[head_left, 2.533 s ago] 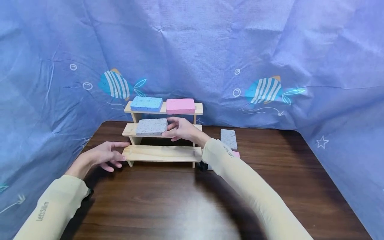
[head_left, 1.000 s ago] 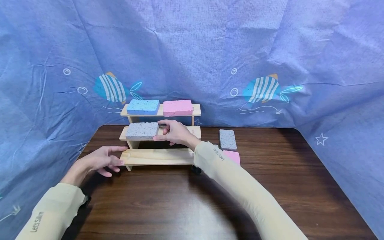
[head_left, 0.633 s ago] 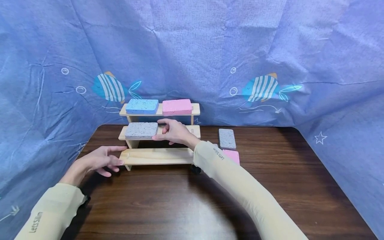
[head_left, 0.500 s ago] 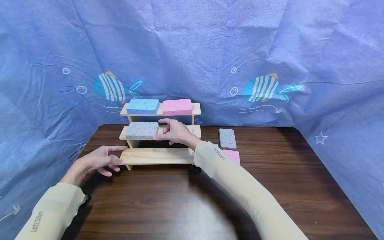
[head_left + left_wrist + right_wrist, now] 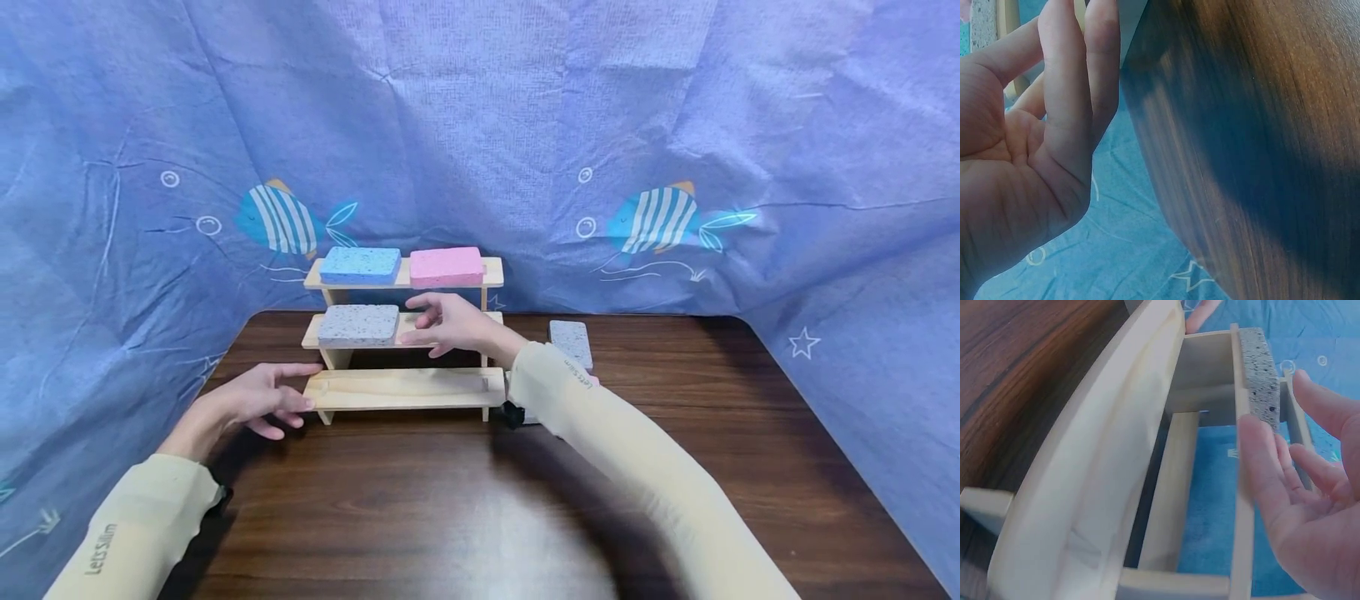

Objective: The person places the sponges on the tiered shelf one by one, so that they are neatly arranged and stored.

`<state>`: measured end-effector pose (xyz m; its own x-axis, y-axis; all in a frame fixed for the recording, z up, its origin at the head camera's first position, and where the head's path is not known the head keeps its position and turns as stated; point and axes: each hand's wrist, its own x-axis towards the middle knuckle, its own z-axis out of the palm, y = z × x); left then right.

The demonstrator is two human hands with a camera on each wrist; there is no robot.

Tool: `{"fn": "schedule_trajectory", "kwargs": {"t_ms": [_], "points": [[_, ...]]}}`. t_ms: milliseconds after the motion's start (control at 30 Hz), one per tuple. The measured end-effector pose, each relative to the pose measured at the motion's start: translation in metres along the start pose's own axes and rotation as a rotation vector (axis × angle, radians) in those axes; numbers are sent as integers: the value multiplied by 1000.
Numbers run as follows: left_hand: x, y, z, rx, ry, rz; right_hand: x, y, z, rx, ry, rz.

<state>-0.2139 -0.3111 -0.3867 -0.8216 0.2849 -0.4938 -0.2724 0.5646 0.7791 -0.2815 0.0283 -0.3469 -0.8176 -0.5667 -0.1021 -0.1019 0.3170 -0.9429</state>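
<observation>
Speckled grey rectangular sponge (image 5: 357,323) lies flat on the left side of the middle shelf of a pale wooden three-tier stand (image 5: 408,387), and we have just let go of it. Our right hand (image 5: 457,323), which pinched its right edge a moment ago, is now just beside it, thumb and fingers parted, holding nothing. Our left hand (image 5: 258,398) stays at the lowest shelf's left end, fingers loosely spread, fingertips seeming to touch the wood without gripping it. On the top shelf sit a blue rectangular sponge (image 5: 360,265), left, and a pink rectangular sponge (image 5: 447,267), right. We judge the grey piece placed. To the stand's right, on the dark brown wooden tabletop (image 5: 375,500), a second grey sponge (image 5: 572,340) lies partly behind our pale yellow sleeve (image 5: 637,450), so more shelving seems likely.
</observation>
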Motion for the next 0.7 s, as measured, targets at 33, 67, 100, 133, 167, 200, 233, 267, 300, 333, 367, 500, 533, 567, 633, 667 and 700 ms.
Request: {"fn": "schedule_trajectory", "kwargs": {"t_ms": [33,67,100,133,167,200,233,267,300,333,367,500,533,567,633,667,700], "points": [[0,0,0,0,1,-4,-3,0,-3,4,-9,-5],[1,0,0,5,-1,0,-6,0,-6,4,-16,-10],[1,1,0,6,-2,0,-9,0,-9,4,-23,-15],[1,1,0,6,-4,1,-13,1,-13,1,-32,-24],[1,1,0,7,-2,1,-16,1,-16,-2,-40,-31],[1,1,0,8,-7,4,-20,1,-19,-5,-48,-35],[0,1,0,9,-11,8,-24,2,-22,-14,-55,-41],[0,1,0,11,-14,12,-28,2,-26,-27,-61,-47],[0,2,0,8,-14,10,-31,3,-29,-39,-67,-54],[-1,2,0,7,-14,9,-35,3,-32,-56,-71,-61],[-1,2,0,5,-12,4,-39,3,-36,-73,-71,-66],[-1,2,0,2,-10,-4,-57,4,-52,-155,-73,-113],[-1,2,0,2,-7,-7,-61,5,-57,-165,-73,-126],[-1,2,0,3,-4,-8,-65,6,-61,-166,-73,-133],[-1,2,0,5,0,-8,-73,10,-71,-152,-71,-145],[-1,2,0,3,4,-11,-77,12,-76,-141,-69,-145],[-1,2,1,4,5,-11,-80,15,-81,-128,-66,-144]]}}
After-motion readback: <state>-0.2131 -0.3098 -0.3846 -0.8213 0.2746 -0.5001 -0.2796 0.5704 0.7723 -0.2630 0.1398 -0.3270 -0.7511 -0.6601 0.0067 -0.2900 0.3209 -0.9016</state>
